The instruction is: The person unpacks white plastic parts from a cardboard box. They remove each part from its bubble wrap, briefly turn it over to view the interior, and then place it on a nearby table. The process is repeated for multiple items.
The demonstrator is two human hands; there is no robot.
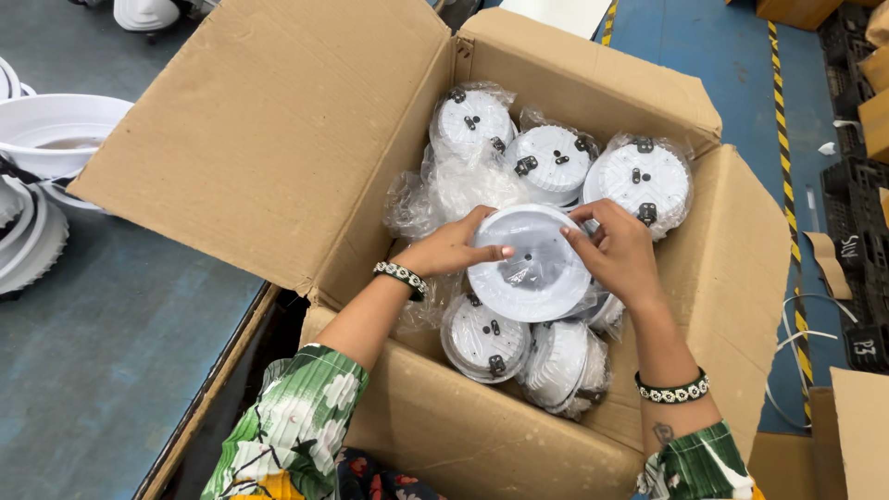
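Together, left hand [451, 248] and right hand [619, 250] pinching bagged white fitting [530, 264], seemingly above carton [482, 435]

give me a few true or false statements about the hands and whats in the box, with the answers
1. Both hands hold the same round white fixture in a clear bag. True: the left hand grips its left edge and the right hand its right edge.
2. The cardboard box is closed. False: its flaps stand open and the inside shows.
3. Other bagged white fixtures lie in the box. True: several show around the held one.
4. The held fixture rests on the blue floor. False: it is held above the box's contents.
5. Both wrists are bare. False: each wears a beaded bracelet.
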